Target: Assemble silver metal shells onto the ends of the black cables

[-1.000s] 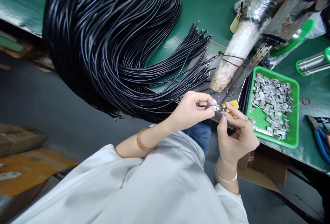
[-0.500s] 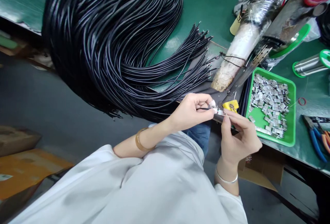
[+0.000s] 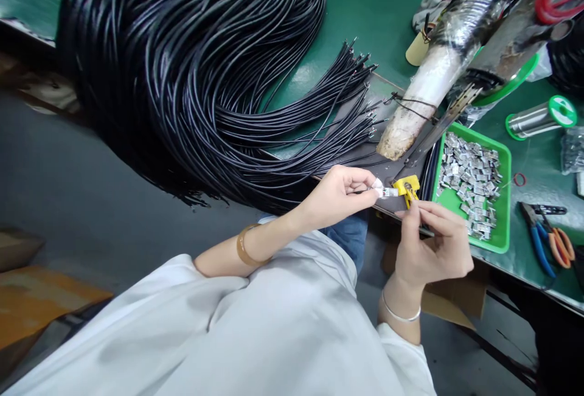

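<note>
My left hand (image 3: 340, 198) is closed in a pinch on a black cable whose end carries a small silver metal connector (image 3: 389, 192). White wrapping covers a fingertip of this hand. Just right of the connector sits a yellow clip (image 3: 406, 186) at the table edge, touching it or very near. The thumb and forefinger of my right hand (image 3: 435, 244) pinch the lower arm of the yellow clip. Most of the held cable is hidden behind my left fingers.
A large bundle of black cables (image 3: 191, 79) covers the green table's left side. To the right are a green tray (image 3: 504, 201) of small metal parts, pliers (image 3: 545, 241) and a solder spool (image 3: 531, 122). A wrapped white tube (image 3: 420, 98) slants overhead, close to my hands.
My right hand has moved slightly right, from the connector to the arm of the yellow clip. My left hand stays almost in place, and the connector now shows more fully. The view has shifted slightly.
</note>
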`<state>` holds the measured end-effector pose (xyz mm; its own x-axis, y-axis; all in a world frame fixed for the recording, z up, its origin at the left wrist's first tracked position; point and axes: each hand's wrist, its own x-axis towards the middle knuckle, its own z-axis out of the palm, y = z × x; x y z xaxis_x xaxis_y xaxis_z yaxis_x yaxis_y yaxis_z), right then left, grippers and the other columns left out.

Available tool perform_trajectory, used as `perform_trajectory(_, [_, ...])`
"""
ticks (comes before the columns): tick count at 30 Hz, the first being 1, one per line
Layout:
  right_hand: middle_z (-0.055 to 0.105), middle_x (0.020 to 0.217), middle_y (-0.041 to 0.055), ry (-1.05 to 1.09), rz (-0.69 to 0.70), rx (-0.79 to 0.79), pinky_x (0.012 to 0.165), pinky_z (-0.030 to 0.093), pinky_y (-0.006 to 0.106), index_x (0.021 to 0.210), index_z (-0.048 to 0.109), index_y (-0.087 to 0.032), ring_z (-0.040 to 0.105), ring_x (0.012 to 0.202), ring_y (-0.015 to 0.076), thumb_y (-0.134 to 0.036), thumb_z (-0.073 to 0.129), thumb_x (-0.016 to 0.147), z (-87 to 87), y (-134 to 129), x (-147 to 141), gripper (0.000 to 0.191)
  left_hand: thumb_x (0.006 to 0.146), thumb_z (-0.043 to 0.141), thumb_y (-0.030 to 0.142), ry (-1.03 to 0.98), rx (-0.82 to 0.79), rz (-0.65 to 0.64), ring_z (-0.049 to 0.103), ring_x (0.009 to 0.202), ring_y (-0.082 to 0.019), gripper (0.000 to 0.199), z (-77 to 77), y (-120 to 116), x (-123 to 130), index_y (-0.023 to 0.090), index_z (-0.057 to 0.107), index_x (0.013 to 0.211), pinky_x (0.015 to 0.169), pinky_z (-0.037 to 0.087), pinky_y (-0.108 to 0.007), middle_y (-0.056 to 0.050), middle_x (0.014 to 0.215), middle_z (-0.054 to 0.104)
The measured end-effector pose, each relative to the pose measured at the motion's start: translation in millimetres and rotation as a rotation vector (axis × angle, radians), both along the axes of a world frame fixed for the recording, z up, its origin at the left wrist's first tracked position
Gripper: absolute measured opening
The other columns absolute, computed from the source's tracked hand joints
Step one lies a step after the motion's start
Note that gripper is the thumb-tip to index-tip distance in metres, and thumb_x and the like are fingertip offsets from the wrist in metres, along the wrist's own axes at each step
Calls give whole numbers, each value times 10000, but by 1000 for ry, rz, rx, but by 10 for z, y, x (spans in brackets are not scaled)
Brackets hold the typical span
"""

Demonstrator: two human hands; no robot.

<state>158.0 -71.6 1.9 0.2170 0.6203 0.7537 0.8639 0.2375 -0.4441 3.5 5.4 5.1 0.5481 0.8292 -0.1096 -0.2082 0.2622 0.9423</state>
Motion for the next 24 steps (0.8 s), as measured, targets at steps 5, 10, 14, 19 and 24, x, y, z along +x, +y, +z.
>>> perform_trajectory(5, [790,1031,38,176,82,-156,759,657,315,913,686,-202,780,920,189,-132,750,850,-43,21,-63,114,781,686,184,-14,37,52,388,545,-44,111,-32,-1,37,96,686,713,515,334,-173,46,575,503])
perform_trajectory(10, [793,1065,38,57,91,-113,803,659,309,955,685,-208,777,958,183,-115,740,853,-98,83,-77,148,758,670,147,18,84,125,545,620,-72,96,-72,2,85,97,751,772,577,447,-167,-15,708,682])
perform_trajectory(14, [791,1059,36,58,88,-79,842,654,328,933,688,-214,776,962,186,-100,752,835,-72,130,-82,164,763,675,165,64,140,161,529,579,-58,110,-41,10,101,103,764,780,525,423,-147,-19,728,705])
perform_trajectory(19, [790,1068,41,38,95,-59,848,654,314,911,679,-213,775,964,182,-75,773,802,-49,102,-110,200,743,679,162,74,157,149,456,527,-43,92,-18,35,89,108,751,763,487,377,-148,-1,676,669])
perform_trajectory(24, [787,1053,43,111,103,-104,791,649,287,929,634,-207,780,920,174,-117,740,842,-99,34,-81,164,755,644,139,122,183,82,330,487,-32,79,-22,25,54,100,705,725,449,269,-160,52,548,514])
